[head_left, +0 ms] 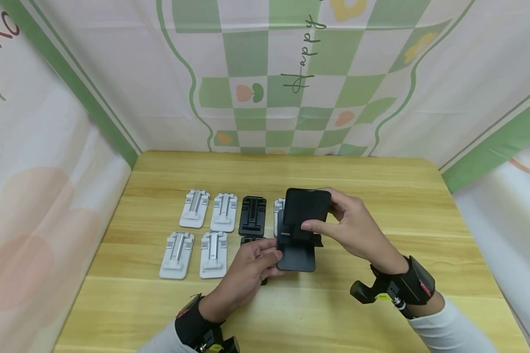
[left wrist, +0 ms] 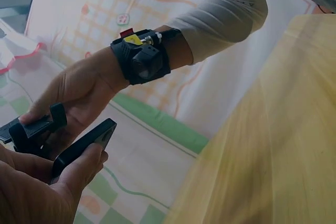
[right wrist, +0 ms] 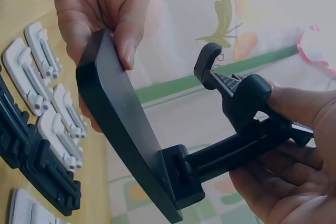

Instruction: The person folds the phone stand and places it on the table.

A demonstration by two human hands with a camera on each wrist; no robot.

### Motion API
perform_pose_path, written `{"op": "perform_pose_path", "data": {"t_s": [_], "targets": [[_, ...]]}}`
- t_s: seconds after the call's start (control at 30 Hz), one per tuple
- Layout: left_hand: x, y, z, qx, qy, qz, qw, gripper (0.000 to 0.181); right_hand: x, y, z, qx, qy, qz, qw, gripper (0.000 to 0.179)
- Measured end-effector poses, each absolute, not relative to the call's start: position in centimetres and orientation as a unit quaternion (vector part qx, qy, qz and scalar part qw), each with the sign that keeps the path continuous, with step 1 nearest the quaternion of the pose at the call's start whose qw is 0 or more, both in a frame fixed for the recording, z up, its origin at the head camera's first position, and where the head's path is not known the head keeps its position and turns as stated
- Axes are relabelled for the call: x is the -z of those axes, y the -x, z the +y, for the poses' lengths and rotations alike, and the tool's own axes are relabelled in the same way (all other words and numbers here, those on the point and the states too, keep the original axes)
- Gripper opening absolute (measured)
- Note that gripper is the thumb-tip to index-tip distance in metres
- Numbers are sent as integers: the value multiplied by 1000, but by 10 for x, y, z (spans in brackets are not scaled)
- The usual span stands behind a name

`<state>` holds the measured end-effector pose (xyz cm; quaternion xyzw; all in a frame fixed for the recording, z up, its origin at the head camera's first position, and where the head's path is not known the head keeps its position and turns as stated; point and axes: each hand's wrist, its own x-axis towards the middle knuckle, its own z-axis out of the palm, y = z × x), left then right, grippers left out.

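Observation:
Both hands hold a black folding phone stand (head_left: pixel 308 206) over the table, opened out with its arm raised from the base plate. My left hand (head_left: pixel 247 267) pinches the edge of that base plate (right wrist: pixel 118 114), thumb on top. My right hand (head_left: pixel 357 230) grips the upper cradle, its thumb lying across the front and the fingers behind. In the right wrist view the hinged arm (right wrist: pixel 231 156) stands between base and cradle, with hooked lips on the cradle. A folded black stand (head_left: pixel 252 239) lies under my left hand, mostly hidden by it.
Several folded white stands (head_left: pixel 194 208) lie in two rows on the left of the wooden table (head_left: pixel 379 181), with another black one (head_left: pixel 252 215) in the back row. A white stand (head_left: pixel 278 206) is partly covered by the held one. A patterned cloth (head_left: pixel 291 117) hangs behind the table.

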<state>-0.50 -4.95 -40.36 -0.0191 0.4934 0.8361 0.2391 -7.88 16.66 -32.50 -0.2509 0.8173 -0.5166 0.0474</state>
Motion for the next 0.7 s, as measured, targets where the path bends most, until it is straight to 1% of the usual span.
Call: {"op": "perform_pose_path", "data": {"t_s": [0.2, 0.33, 0.47, 0.6, 0.7], "targets": [[404, 4, -50, -837, 16, 491, 242, 50, 326, 77, 164, 500, 266, 824, 21, 45], [404, 4, -49, -840, 7, 485, 245, 48, 328, 77, 163, 476, 263, 839, -11, 44], [403, 3, -48, -841, 2, 480, 248, 45, 331, 78, 161, 481, 261, 836, -41, 39], [402, 2, -47, -844, 1, 475, 247, 44, 334, 78, 158, 504, 264, 820, -58, 34], [402, 1, -47, -845, 4, 474, 246, 45, 334, 79, 156, 492, 264, 827, -69, 35]]}}
